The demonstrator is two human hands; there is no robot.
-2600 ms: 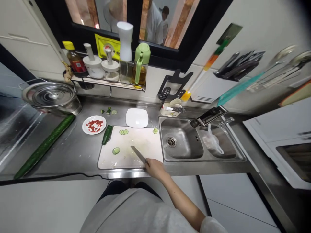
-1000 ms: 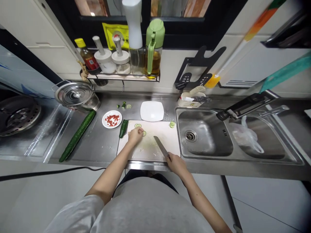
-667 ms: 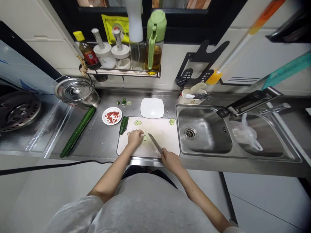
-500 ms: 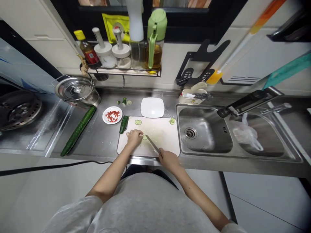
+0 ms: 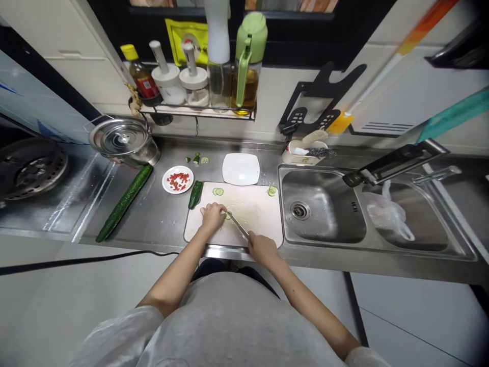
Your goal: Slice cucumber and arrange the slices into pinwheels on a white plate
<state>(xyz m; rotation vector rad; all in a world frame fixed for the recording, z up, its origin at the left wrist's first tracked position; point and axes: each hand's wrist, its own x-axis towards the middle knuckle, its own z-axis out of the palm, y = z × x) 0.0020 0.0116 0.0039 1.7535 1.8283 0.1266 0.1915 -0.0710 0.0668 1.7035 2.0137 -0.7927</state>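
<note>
My right hand (image 5: 263,248) grips the handle of a knife (image 5: 239,225), its blade slanting up and left over the white cutting board (image 5: 262,211). The blade's tip is at a cucumber slice (image 5: 228,215), which the closed fingertips of my left hand (image 5: 212,218) hold against the board. Two overlapping cucumber slices (image 5: 218,191) lie near the board's back edge, and a small pile of slices (image 5: 271,190) is in its back right corner. A cucumber piece (image 5: 196,194) rests along the board's left edge.
Behind the board is a white square plate (image 5: 240,168). A round plate (image 5: 166,186) bears chopped red bits; cucumber ends (image 5: 196,159) lie behind it. Left are a whole cucumber (image 5: 124,203) and a lidded steel pot (image 5: 124,142). A double sink (image 5: 324,235) adjoins the board's right.
The knife blade has turned slightly more upright in my right hand and shifted a little left. My left hand stays at the slice. The whole view has shifted slightly.
</note>
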